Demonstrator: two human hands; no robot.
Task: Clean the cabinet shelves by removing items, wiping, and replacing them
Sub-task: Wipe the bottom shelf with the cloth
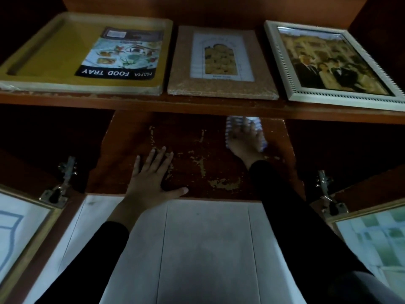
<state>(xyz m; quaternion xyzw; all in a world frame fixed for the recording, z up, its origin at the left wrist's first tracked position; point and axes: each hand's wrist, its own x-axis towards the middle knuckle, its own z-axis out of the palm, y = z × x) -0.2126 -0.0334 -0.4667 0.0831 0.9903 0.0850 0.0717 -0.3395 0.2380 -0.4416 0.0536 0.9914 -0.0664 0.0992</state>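
Both arms wear long, close-fitting black sleeves ending at the wrists; the hands [151, 183] seem bare of rings.

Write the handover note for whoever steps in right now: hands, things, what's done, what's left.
Left hand: open, flat on the front of the lower shelf.
Right hand: pressing the striped cloth flat on that shelf, back right.
Upper shelf: holds the tray, brown frame and photo frame.
Done: lower-shelf wiping is under way.
Left: finish that shelf. Cannot tell whether the upper shelf has been wiped; if not, take its items off, wipe it and put them back.
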